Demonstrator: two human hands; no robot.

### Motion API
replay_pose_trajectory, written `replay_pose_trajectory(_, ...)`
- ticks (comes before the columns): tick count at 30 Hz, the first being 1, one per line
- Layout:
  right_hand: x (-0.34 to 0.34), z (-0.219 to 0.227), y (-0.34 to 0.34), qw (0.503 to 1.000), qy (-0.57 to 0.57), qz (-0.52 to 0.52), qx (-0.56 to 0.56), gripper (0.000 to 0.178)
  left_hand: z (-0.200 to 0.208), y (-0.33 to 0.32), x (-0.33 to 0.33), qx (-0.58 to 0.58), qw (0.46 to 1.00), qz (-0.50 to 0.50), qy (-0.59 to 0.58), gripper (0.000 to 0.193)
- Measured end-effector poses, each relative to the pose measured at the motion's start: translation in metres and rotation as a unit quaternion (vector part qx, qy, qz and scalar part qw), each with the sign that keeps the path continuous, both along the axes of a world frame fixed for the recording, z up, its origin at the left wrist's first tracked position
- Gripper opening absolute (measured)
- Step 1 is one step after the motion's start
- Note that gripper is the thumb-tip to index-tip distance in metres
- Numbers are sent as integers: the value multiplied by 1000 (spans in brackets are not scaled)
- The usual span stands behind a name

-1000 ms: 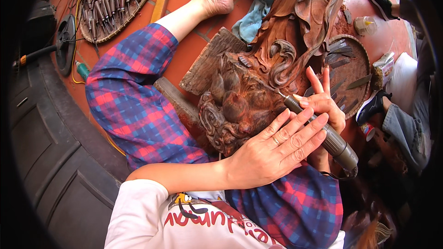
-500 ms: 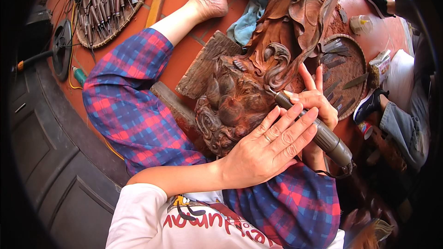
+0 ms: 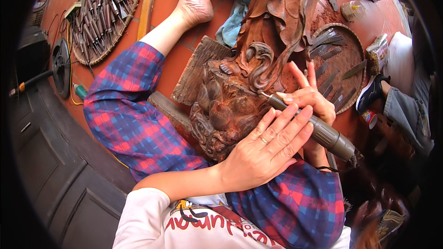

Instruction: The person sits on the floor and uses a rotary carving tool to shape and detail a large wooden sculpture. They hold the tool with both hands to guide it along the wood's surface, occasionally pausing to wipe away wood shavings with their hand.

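Observation:
A dark reddish-brown wood carving (image 3: 221,106) with curls and rounded bulges lies between my legs. My right hand (image 3: 311,101) is closed around a grey-brown rotary carving tool (image 3: 330,136), with two fingers raised off it. The tool's thin metal tip is at the wood just below a carved scroll (image 3: 260,62); whether it touches is too small to tell. My left hand (image 3: 270,150), a ring on one finger, lies flat with fingers stretched across the tool's body, beside the right hand. Part of the tool is hidden under these fingers.
A wooden board (image 3: 198,67) and a block (image 3: 170,108) sit beside the carving. Round baskets hold many chisels (image 3: 104,14) at the far left and flat blades (image 3: 327,83) at right. A blue cloth (image 3: 230,23) lies ahead. Another person's shoe (image 3: 369,93) is at right.
The view has shifted, so most things sit a little further left. The tool's tip has moved slightly relative to the scroll, to its lower side. Both hands keep the same hold.

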State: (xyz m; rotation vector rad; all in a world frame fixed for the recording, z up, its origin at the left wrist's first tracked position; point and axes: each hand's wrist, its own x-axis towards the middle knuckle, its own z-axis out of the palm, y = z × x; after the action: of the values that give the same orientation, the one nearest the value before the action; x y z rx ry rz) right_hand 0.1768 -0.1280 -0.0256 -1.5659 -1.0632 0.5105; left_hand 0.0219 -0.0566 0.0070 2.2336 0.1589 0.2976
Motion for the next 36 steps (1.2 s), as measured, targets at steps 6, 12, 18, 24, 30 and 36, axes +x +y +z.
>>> replay_pose_trajectory(6,1,-2,5,1000,8,30,1,28,0,5,-2,7,1000,6,4,80)
replay_pose_trajectory(12,3,1,-3,1000,11,-27,2,25,-4,-1,7,-7,1000,-7,-13,73)
replay_pose_trajectory(18,8,-4,-9,998,32,-16,44,17,5,-1,12,6,1000,-12,-10,71)
replay_pose_trajectory(24,3,-3,-2,999,30,26,11,24,5,2,1,8,1000,-13,23,76)
replay_pose_trajectory(30,5,-5,-5,999,33,11,10,21,3,1,5,10,1000,-14,16,76)
replay_pose_trajectory(36,7,-10,-6,998,51,-27,29,20,0,0,16,4,1000,-17,6,77)
